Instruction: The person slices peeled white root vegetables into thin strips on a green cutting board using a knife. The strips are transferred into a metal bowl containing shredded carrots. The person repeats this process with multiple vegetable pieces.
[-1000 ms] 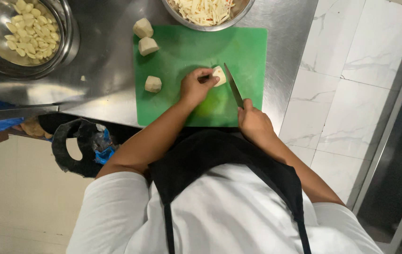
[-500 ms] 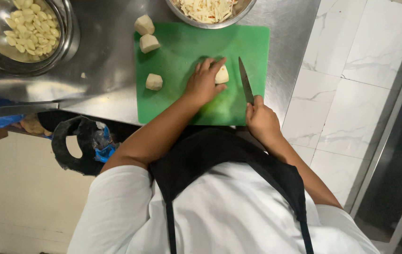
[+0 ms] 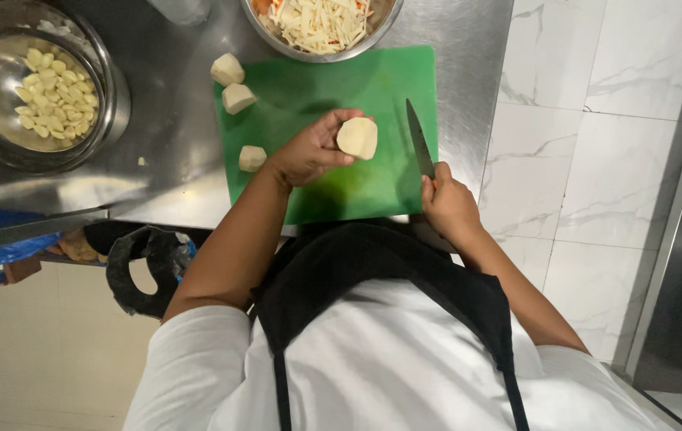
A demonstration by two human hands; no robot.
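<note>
A person in a white shirt and black apron [image 3: 389, 271] stands at a steel surface [image 3: 468, 48], seen from above, working over a green cutting board [image 3: 357, 191]. The left hand [image 3: 309, 152] is lifted a little off the board, its grip curled around a peeled, pale potato piece [image 3: 357, 137] pinched between thumb and fingertips, the cut face turned up. The right hand [image 3: 446, 203] sits at the board's 4 o'clock corner, its grip closed tight on the handle of a knife [image 3: 419, 148], whose dark blade points toward 12 o'clock and stands just beside the held piece, apart from it. Three more peeled chunks wait at the board's 9 to 10 o'clock edge: one chunk [image 3: 227, 69] lying off the board on the steel, a second chunk [image 3: 238, 98] on the board's rim just below it, and a smaller chunk [image 3: 252, 158] nearer the left wrist. At the board's 12 o'clock, a metal bowl [image 3: 265, 28] holds pale sliced strips [image 3: 321, 20]. Well off toward 9 o'clock, another steel bowl [image 3: 109, 88] carries a heap of peeled garlic cloves [image 3: 52, 108]. White marble floor tiles [image 3: 588, 128] lie at 3 o'clock.
</note>
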